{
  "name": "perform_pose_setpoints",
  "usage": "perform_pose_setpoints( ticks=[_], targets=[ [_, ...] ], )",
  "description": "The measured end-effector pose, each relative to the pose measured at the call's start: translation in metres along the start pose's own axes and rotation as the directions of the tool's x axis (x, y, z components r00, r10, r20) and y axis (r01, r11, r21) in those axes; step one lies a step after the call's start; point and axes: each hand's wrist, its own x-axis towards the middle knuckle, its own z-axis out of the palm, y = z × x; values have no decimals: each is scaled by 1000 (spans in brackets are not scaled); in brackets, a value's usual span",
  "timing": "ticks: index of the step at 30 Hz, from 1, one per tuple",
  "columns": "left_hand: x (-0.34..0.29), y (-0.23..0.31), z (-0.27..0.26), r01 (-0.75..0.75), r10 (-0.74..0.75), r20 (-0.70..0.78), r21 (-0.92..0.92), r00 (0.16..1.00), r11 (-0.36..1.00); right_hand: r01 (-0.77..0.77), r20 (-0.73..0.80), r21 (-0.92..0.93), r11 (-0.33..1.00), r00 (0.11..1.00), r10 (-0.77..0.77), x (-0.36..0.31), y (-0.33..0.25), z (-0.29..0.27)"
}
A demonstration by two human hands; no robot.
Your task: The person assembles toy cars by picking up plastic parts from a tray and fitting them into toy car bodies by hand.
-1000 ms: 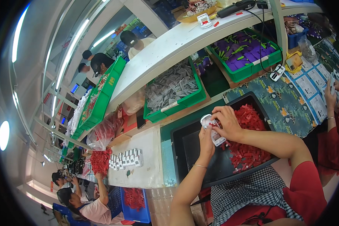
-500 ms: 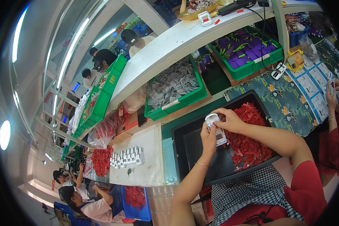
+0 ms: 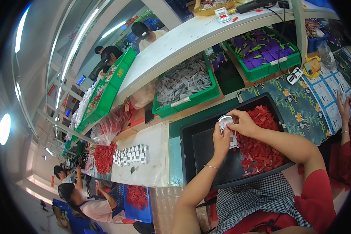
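Note:
Both my hands grip a white plastic casing point(image 3: 233, 142) with a rounded end, held over a black tray point(image 3: 201, 150). My left hand point(image 3: 221, 137) clasps its near side, thumb raised against it. From the right, my right hand point(image 3: 242, 123) closes round the upper part, fingers pressed on its face. Whether a small red piece sits under the fingertips I cannot make out. Loose red plastic strips point(image 3: 257, 156) heap up in the tray's right half, under my right forearm.
Several white casings point(image 3: 130, 155) stand in rows at left, by a red heap point(image 3: 104, 158). Behind are green bins of grey parts point(image 3: 183, 85) and purple-green parts point(image 3: 257, 56), under a white shelf point(image 3: 175, 45). At right, a co-worker's hand point(image 3: 343, 107) hovers above a patterned mat point(image 3: 296, 105).
The view has shifted slightly. My hands keep hold of the casing, with my fingers a little repositioned. At right, the co-worker's hands have moved lower.

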Motion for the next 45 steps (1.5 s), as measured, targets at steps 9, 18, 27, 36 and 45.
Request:
perform_pose_setpoints(
  ticks=[9, 18, 27, 36, 45],
  targets=[
    [1, -21, -1, -117, 118, 1, 120, 993, 986, 40, -52, -66, 997, 998, -43, -6, 12, 6],
    [20, 24, -82, 76, -215, -82, -768, 973, 636, 89, 47, 27, 996, 995, -91, -4, 1, 10],
    [30, -53, -263, -71, 424, -186, 850, 886, 521, 318, 732, -533, 784, 638, 239, -14, -23, -9],
    [12, -135, -364, 338, 285, -378, 924, 881, 179, 479, 769, -597, 643, 571, 288, -33, -19, -12],
    [25, 130, -171, -539, 546, -5, -163, 838, 826, 549, 731, -576, 605, 678, 81, -16, 15, 2]
  ],
)
